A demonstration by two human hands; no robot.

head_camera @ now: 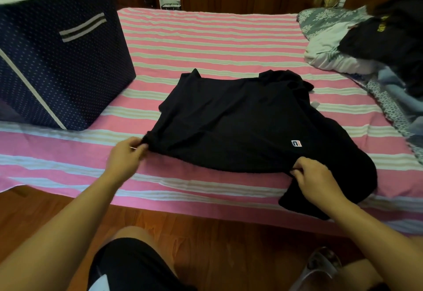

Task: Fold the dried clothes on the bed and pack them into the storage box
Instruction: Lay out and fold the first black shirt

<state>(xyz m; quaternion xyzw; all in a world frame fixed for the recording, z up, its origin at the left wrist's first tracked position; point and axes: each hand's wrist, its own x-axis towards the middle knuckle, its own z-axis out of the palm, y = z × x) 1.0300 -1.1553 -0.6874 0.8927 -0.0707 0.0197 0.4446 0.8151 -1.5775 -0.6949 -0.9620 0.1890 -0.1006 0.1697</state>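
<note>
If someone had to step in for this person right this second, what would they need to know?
Left hand pinches the near left corner of the black shirt. Right hand pinches its near edge on the right.
The shirt lies spread on the striped bed, part of it hanging over the near edge; it is not yet folded.
The storage box stands on the bed to the left, apart from the shirt.
A pile of clothes waits at the far right.
Left to do: fold this shirt, put it in the box, then work through the pile.

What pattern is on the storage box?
Navy with small white dots, on the storage box, seen in the head view.
</note>
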